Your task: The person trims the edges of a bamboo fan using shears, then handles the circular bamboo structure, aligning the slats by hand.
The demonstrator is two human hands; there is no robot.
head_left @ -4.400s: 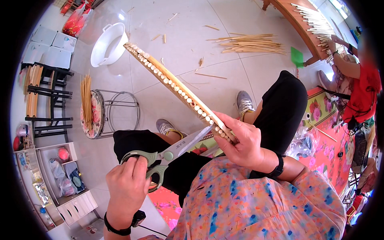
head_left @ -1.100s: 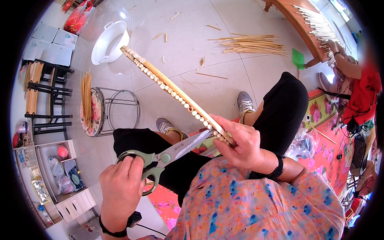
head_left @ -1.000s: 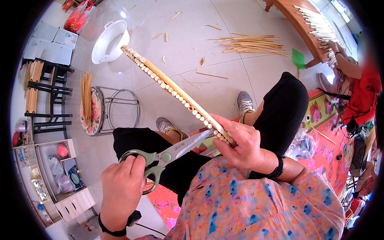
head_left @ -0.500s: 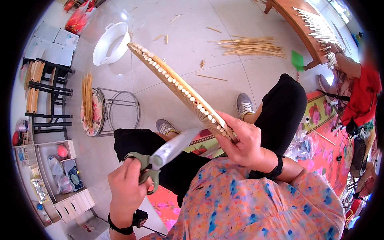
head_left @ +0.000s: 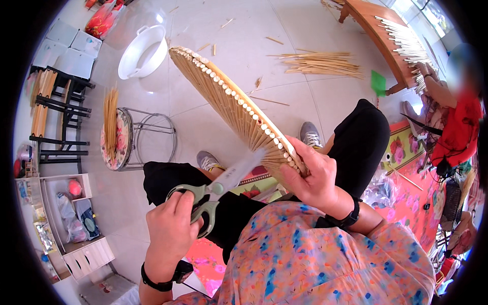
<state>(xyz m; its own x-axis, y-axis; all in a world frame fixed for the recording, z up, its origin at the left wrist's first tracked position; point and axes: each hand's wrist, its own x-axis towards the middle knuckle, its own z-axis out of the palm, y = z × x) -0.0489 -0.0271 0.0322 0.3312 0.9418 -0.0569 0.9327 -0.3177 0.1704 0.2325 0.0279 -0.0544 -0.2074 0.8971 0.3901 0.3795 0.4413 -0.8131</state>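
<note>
My right hand point(head_left: 312, 175) is closed on the lower right end of a flat panel of straw-coloured stalks point(head_left: 229, 109). The panel tilts up and away to the left, with round pale cut ends lined along its edge. In my left hand point(head_left: 170, 221) is a pair of scissors point(head_left: 216, 189) with green handles, my fingers through the loops. Their blurred blades point up toward the panel's ribbed face; whether the tips touch it I cannot tell.
A bundle of stalks point(head_left: 323, 63) lies on the floor ahead amid scraps. At left stand a white basin point(head_left: 144, 53) and a round stool point(head_left: 122, 147) bearing more stalks. Another person in red point(head_left: 460, 129) reaches over a wooden table point(head_left: 373, 40) at far right.
The scissors and my left hand have moved right and slightly up. The panel has turned so more of its ribbed face shows, and its far end has shifted a little right.
</note>
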